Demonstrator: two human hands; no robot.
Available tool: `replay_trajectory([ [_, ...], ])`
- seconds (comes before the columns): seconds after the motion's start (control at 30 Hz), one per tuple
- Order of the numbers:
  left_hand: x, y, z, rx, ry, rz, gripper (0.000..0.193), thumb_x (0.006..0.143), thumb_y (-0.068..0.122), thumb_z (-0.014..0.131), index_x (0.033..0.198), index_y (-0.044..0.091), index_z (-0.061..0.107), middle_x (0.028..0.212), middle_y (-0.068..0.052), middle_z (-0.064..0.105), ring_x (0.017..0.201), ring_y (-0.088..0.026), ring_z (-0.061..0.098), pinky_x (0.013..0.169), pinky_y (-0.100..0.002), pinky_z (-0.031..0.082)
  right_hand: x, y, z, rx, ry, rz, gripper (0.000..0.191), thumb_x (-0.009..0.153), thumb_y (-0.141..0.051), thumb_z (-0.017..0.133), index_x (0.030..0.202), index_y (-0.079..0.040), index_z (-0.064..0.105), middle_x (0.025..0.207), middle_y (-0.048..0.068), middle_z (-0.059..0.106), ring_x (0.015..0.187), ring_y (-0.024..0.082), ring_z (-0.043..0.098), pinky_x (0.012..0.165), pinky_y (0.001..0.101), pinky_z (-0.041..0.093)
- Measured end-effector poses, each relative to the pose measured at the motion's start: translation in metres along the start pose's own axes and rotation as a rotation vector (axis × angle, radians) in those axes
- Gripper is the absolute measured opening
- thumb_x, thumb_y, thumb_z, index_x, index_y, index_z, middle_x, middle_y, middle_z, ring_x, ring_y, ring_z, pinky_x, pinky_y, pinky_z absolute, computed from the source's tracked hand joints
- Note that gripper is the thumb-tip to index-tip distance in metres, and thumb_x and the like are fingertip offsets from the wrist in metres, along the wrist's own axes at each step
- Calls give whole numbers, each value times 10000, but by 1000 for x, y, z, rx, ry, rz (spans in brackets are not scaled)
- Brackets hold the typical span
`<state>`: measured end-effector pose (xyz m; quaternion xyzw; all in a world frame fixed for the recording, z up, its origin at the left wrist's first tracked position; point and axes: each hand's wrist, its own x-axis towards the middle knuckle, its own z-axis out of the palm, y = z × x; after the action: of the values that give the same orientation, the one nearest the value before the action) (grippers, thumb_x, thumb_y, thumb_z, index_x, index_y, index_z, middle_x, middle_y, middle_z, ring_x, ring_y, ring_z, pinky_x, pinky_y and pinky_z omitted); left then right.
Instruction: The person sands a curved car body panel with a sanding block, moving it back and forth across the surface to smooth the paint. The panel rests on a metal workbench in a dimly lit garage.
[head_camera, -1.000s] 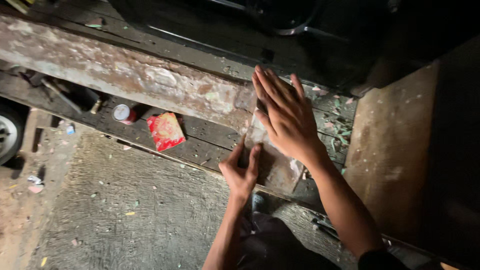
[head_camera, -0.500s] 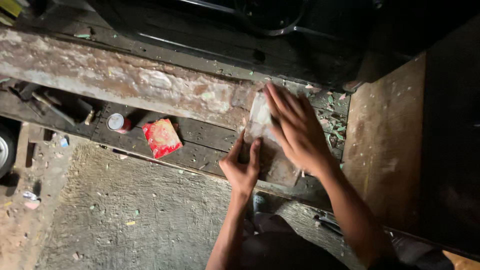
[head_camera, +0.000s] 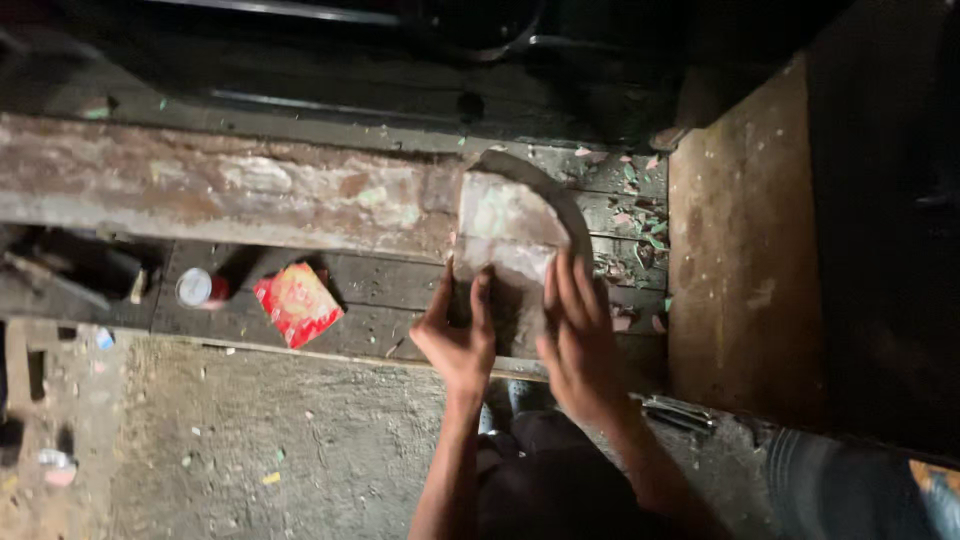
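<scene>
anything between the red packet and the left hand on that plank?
Nothing: in the head view, only bare dark plank separates the red packet from the left hand, which rests at the pale sheet.

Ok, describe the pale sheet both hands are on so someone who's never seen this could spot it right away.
Follow the long, worn, paint-flaked beam to its right end. There a pale, crumpled sheet covers the beam, with the left hand and right hand at its lower edge. Unlike the flat red packet lower left, it is whitish and wrinkled.
</scene>
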<state>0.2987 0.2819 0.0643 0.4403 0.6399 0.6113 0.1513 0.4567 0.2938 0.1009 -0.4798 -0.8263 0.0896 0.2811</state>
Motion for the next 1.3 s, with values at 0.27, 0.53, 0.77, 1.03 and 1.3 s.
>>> replay_trajectory([
  [0.27, -126, 41, 8, 87, 15, -98, 462, 951, 267, 788, 1291, -36, 712, 618, -169, 620, 624, -26, 448, 507, -274, 427, -105, 26, -48, 126, 91, 47, 621, 1171, -344, 295, 1687, -63, 96, 1773, 181, 95, 1664, 384, 124, 1365, 525, 98],
  [0.53, -102, 45, -16, 101, -14, -69, 502, 956, 335, 758, 1308, -20, 706, 745, -114, 742, 491, -30, 413, 408, -304, 350, -114, 4, -17, 353, 81, 173, 730, 1143, -521, 101, 1700, -70, -34, 1778, 145, -50, 1659, 278, 17, 1375, 454, 99],
  [0.77, -97, 42, -3, 159, -7, -107, 524, 932, 359, 774, 1286, -23, 721, 571, -170, 631, 540, -38, 422, 451, -306, 384, -136, 28, -1, 781, 229, 205, 756, 1141, -566, 179, 1688, -83, -19, 1788, 138, -67, 1673, 230, -63, 1373, 399, -13],
  [1.03, -98, 51, 22, 113, 33, 56, 474, 1017, 347, 764, 1284, -38, 694, 868, -191, 765, 705, -10, 581, 587, -283, 498, -119, 97, 12, 962, 254, 287, 694, 1152, -473, 290, 1673, -49, 115, 1781, 125, 51, 1645, 198, 30, 1336, 362, 20],
  [1.3, -105, 69, 55, 131, 22, -75, 482, 963, 294, 768, 1303, -43, 716, 638, -185, 653, 652, -28, 443, 496, -304, 419, -124, 117, -12, 1077, 221, 266, 766, 1136, -534, 322, 1683, -76, 42, 1779, 61, -12, 1647, 194, -28, 1326, 384, -47],
])
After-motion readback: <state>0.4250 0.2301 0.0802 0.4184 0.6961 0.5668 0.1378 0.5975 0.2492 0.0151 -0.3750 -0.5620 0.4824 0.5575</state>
